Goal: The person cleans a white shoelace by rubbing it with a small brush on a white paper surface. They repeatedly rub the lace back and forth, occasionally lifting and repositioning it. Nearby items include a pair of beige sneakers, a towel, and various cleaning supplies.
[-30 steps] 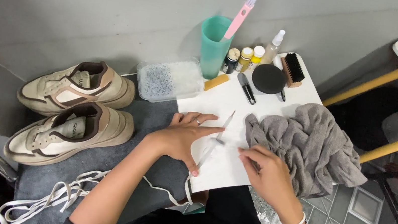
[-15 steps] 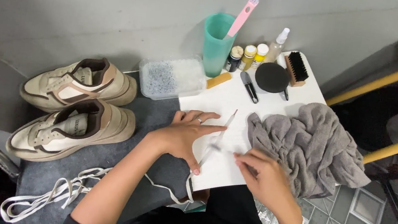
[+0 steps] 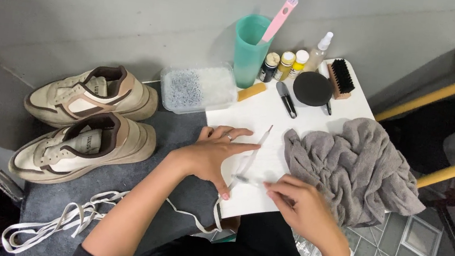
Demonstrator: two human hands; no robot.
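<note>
Both hands are working at the near edge of the small white table [image 3: 258, 114], on a white shoelace [image 3: 249, 161] stretched flat across it. Left hand [image 3: 213, 156] is lying open, palm down, fingers spread and pressing the lace against the tabletop near the near-left corner. Right hand [image 3: 299, 203] is pinching the lace's near part between fingertips, right at the near edge. The lace is running diagonally from the hands up toward the table's middle, its tip ending in bare white surface; the other end is drooping off the near edge and trailing left. Gray towel [image 3: 352, 169] is bunched over the right edge, hanging past it, just beside the right hand, so room on that side is tight. Far edge is crowded: teal cup [image 3: 248, 52] holding a pink brush [image 3: 282, 13], small bottles [image 3: 286, 64], spray bottle [image 3: 318, 51], black round lid [image 3: 312, 88], bristle brush [image 3: 340, 78], black clipper-like tool [image 3: 287, 99]. Open white surface is sitting between that row and the hands. Clear plastic tray [image 3: 195, 88] is overlapping the far-left corner. Left of the table, on gray mat [image 3: 175, 133], two beige sneakers [image 3: 86, 122] are lying well apart from the hands, and a loose lace pile [image 3: 53, 225] is resting at the mat's near edge.
</note>
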